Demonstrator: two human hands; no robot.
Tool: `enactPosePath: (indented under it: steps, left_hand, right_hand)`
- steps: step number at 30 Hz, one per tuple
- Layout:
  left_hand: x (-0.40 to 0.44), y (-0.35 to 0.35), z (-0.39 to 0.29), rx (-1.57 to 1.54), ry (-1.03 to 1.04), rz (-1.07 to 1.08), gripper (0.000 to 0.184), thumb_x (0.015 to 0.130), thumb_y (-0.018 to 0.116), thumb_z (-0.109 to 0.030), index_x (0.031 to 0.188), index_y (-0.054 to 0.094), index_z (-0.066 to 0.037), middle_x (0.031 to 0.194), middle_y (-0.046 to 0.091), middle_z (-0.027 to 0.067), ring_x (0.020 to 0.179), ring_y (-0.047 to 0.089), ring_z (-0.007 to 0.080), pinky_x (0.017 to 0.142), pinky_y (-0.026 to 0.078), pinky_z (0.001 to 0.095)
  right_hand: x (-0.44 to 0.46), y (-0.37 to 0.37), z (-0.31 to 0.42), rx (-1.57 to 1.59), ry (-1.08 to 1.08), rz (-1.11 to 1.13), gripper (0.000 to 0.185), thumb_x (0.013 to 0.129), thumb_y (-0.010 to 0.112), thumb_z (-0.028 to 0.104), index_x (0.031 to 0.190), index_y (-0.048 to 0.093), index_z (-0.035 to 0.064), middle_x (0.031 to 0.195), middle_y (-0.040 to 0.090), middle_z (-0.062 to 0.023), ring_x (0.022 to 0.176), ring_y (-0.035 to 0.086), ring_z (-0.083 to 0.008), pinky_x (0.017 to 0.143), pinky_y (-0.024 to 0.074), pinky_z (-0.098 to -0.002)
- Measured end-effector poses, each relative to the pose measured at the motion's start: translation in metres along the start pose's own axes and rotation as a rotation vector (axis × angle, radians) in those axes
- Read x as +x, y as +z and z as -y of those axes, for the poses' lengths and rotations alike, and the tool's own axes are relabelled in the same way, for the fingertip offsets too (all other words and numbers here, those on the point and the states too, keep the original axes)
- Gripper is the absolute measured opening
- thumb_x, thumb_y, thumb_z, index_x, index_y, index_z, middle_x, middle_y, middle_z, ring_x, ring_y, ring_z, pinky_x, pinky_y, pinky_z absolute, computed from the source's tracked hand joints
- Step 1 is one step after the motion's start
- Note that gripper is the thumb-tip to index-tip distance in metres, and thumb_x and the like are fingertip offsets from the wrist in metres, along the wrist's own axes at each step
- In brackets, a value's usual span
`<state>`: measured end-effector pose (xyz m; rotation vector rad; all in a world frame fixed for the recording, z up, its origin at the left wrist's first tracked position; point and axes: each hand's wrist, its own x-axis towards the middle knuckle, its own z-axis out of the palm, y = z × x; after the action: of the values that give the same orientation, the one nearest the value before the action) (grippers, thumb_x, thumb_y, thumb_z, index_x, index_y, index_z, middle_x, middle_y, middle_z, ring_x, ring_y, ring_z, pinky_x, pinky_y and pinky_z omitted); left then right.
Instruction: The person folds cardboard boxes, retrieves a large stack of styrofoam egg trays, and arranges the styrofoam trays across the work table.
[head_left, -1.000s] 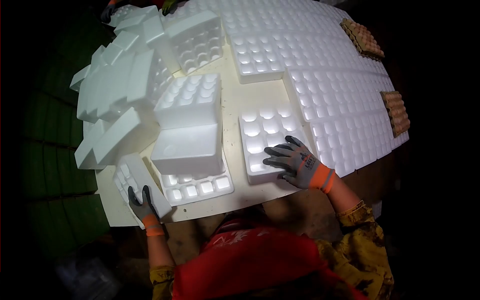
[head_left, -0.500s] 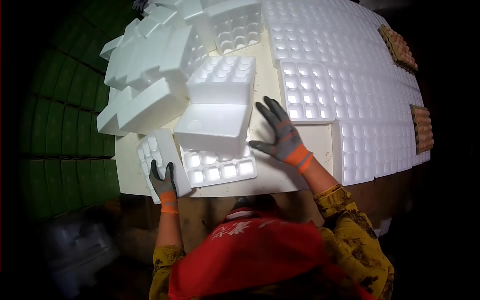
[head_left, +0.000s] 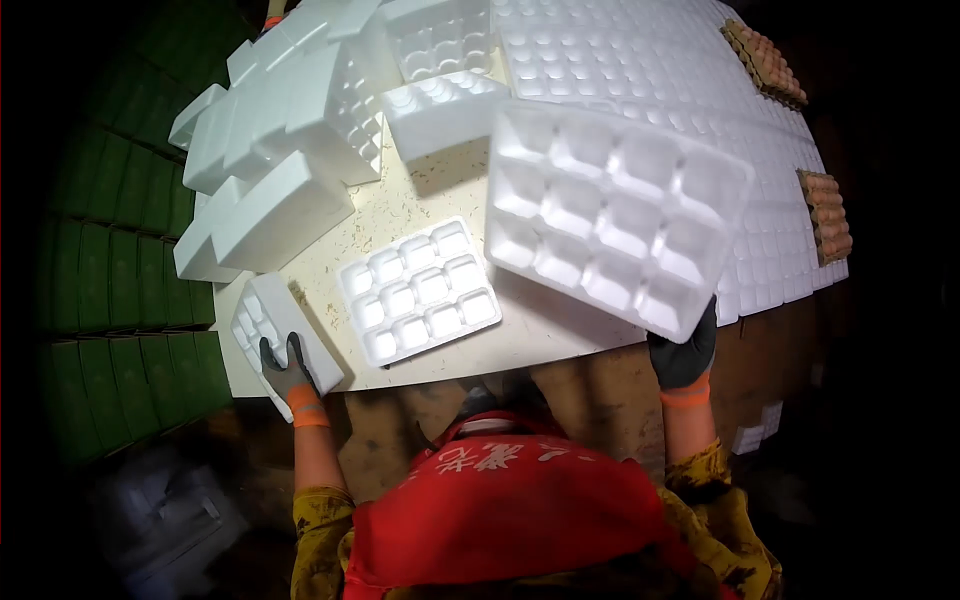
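My gloved left hand (head_left: 288, 372) grips a white foam tray (head_left: 300, 335) that stands tilted at the table's near left edge, thumb and fingers apart around its side. My gloved right hand (head_left: 686, 350) holds another foam tray (head_left: 610, 205) by its lower right corner. This tray is raised above the table with its square hollows facing me, and it hides part of the tray rows behind. Between the two hands a foam tray (head_left: 420, 291) lies flat, hollows up.
Foam trays (head_left: 300, 120) are heaped at the left of the white table (head_left: 370, 210). Rows of trays (head_left: 780, 190) cover the right side, with egg cartons (head_left: 826, 217) at the far right. Green boxes (head_left: 130, 270) are stacked at left. Part of another person's arm (head_left: 275, 10) shows at top left.
My right hand has closed on a tray and lifted it up to the right, uncovering the flat tray. My left hand keeps its hold. The camera view has shifted.
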<state>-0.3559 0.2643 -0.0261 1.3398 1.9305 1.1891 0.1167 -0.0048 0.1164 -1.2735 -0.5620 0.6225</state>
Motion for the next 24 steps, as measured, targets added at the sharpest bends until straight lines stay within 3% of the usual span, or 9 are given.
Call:
enactPosePath:
  steps: [3,7,8,10,12,13,15,20,24]
  left_hand:
    - [-0.007,0.007,0.011,0.002,0.044,0.043,0.072,0.082,0.081,-0.013,0.141,0.044,0.007,0.145,0.048,0.0173,0.13,0.048,0.0277,0.111,0.039,0.0374]
    - [-0.012,0.014,0.012,0.19,0.118,0.075,0.073,0.08,0.083,-0.02,0.141,0.049,0.0,0.142,0.049,0.0152,0.131,0.047,0.0295,0.111,0.039,0.039]
    - [-0.013,0.014,0.013,0.267,0.14,0.088,0.073,0.079,0.084,-0.022,0.141,0.05,-0.002,0.141,0.049,0.0152,0.13,0.047,0.0303,0.111,0.039,0.0395]
    - [-0.015,0.014,0.014,0.296,0.179,0.102,0.073,0.078,0.084,-0.026,0.141,0.051,-0.005,0.14,0.049,0.0158,0.13,0.047,0.0319,0.111,0.04,0.0404]
    - [-0.017,0.02,0.009,0.314,0.198,0.116,0.074,0.078,0.084,-0.028,0.141,0.052,-0.007,0.14,0.049,0.016,0.129,0.047,0.0328,0.11,0.04,0.041]
    - [-0.019,0.018,0.005,0.329,0.196,0.125,0.073,0.078,0.084,-0.028,0.141,0.052,-0.007,0.14,0.048,0.0158,0.13,0.047,0.0329,0.11,0.04,0.0411]
    - [-0.019,0.016,0.008,0.317,0.195,0.141,0.073,0.079,0.084,-0.028,0.141,0.052,-0.007,0.14,0.048,0.0158,0.13,0.047,0.0331,0.11,0.04,0.0413]
    - [-0.008,0.007,0.034,0.134,0.296,0.218,0.072,0.079,0.083,-0.027,0.141,0.051,-0.005,0.14,0.048,0.017,0.129,0.047,0.0334,0.11,0.04,0.0418]
    - [-0.025,-0.007,-0.001,0.238,0.249,0.219,0.07,0.079,0.082,-0.023,0.139,0.052,-0.003,0.139,0.048,0.0164,0.13,0.046,0.0329,0.111,0.038,0.0412]
  right_hand:
    - [-0.089,-0.051,-0.055,-0.342,0.229,-0.07,0.051,0.098,0.054,0.022,0.144,0.041,0.0018,0.139,0.052,-0.0156,0.124,0.054,-0.0286,0.098,0.0502,-0.0421]
    - [-0.225,-0.092,-0.156,-0.27,0.839,-0.094,0.046,0.099,0.058,0.026,0.139,0.05,0.0055,0.133,0.058,-0.014,0.116,0.06,-0.0266,0.089,0.0543,-0.0401]
    - [-0.235,-0.085,-0.158,-0.344,0.809,-0.069,0.044,0.099,0.059,0.028,0.137,0.052,0.0065,0.132,0.059,-0.0135,0.114,0.062,-0.0261,0.087,0.0553,-0.0397]
    - [-0.209,-0.024,-0.101,-0.737,0.416,0.038,0.049,0.091,0.069,0.03,0.132,0.057,0.0069,0.132,0.059,-0.0157,0.115,0.061,-0.0293,0.088,0.0535,-0.0403]
    - [-0.151,0.021,-0.069,-1.163,-0.309,0.114,0.068,0.079,0.077,0.041,0.136,0.055,0.0113,0.139,0.053,-0.0187,0.128,0.049,-0.0411,0.103,0.0425,-0.0521]
    - [-0.133,0.034,-0.074,-1.304,-0.237,0.192,0.083,0.076,0.077,0.05,0.144,0.047,0.0123,0.148,0.043,-0.02,0.137,0.036,-0.0463,0.113,0.0276,-0.0596]
    - [-0.108,0.031,-0.124,-1.446,-0.067,0.354,0.095,0.077,0.067,0.064,0.151,0.038,0.0122,0.16,0.025,-0.0184,0.146,0.021,-0.0464,0.12,0.0109,-0.0592]
    - [-0.009,-0.017,-0.119,-1.47,-0.228,0.507,0.085,0.083,0.062,0.061,0.149,0.043,0.0118,0.162,0.025,-0.0142,0.148,0.023,-0.0384,0.122,0.0118,-0.0516]
    - [0.015,-0.014,-0.109,-1.488,-0.173,0.461,0.073,0.089,0.061,0.055,0.148,0.044,0.016,0.158,0.035,-0.0116,0.145,0.03,-0.0381,0.12,0.0195,-0.0492]
